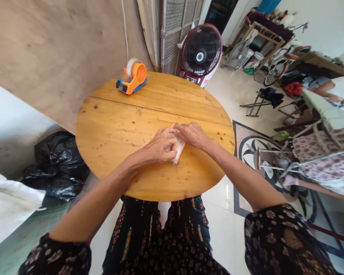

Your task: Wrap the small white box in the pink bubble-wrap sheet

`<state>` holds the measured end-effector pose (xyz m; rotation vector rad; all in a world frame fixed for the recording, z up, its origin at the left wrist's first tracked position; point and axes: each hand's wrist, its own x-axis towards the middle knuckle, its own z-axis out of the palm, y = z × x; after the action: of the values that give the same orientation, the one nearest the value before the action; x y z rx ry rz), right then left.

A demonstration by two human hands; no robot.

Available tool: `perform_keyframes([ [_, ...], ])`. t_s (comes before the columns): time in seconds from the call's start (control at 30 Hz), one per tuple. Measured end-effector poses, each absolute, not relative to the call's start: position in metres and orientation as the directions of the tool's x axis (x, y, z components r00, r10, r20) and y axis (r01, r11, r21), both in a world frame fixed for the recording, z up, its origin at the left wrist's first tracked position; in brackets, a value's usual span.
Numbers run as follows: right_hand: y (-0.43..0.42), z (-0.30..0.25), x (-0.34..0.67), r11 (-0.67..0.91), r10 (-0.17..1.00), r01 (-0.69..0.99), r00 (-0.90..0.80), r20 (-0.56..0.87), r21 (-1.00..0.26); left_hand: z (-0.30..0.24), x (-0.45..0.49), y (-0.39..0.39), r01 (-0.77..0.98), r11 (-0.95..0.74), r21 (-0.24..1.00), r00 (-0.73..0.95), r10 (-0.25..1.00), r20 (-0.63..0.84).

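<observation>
A small, flat, pale pinkish-white piece [178,150], perhaps folded paper or cloth, lies on the round wooden table [111,141]. My left hand [162,147] covers its left side with curled fingers, the thumb lying over it. From the right, my right hand [193,134] reaches across its far end, fingers bent down onto it close to the left fingertips. Both hands hide much of the piece, so I cannot tell its exact kind. Toward the table's far left edge stands an orange and blue tape dispenser [136,76] with a roll of clear tape.
A dark red fan [200,53] stands just behind the table. Black plastic bags [60,162] sit on the floor at left. To the right are a folding stool [258,103], a bicycle [275,70] and another person [332,89], seated among cloth-covered furniture.
</observation>
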<state>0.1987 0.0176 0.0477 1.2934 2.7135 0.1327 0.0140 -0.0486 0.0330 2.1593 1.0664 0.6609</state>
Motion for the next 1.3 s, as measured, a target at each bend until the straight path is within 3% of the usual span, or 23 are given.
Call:
perform_keyframes([
  [0.27, 0.025, 0.031, 0.203, 0.629, 0.776, 0.765, -0.628, -0.053, 0.142, 0.03, 0.016, -0.048, 0.525, -0.59, 0.613, 0.572, 0.778, 0.26],
  [0.43, 0.03, 0.03, 0.207, 0.625, 0.781, 0.777, -0.622, -0.058, 0.078, 0.035, 0.017, -0.05, 0.552, -0.568, 0.611, 0.582, 0.787, 0.205],
  [0.63, 0.032, 0.032, 0.222, 0.58, 0.809, 0.799, -0.588, -0.001, -0.159, 0.039, 0.016, -0.052, 0.543, -0.546, 0.638, 0.588, 0.79, 0.174],
  [0.8, 0.033, 0.024, 0.23, 0.418, 0.904, 0.843, -0.421, 0.069, -0.338, 0.038, 0.016, -0.051, 0.53, -0.55, 0.646, 0.595, 0.783, 0.179],
  [1.0, 0.042, 0.025, 0.217, 0.242, 0.965, 0.884, -0.263, 0.002, -0.401, 0.037, 0.016, -0.051, 0.528, -0.536, 0.659, 0.588, 0.79, 0.173],
  [1.3, 0.058, 0.032, 0.217, 0.379, 0.881, 0.759, -0.471, -0.044, -0.529, 0.036, 0.016, -0.049, 0.526, -0.526, 0.668, 0.589, 0.792, 0.161],
])
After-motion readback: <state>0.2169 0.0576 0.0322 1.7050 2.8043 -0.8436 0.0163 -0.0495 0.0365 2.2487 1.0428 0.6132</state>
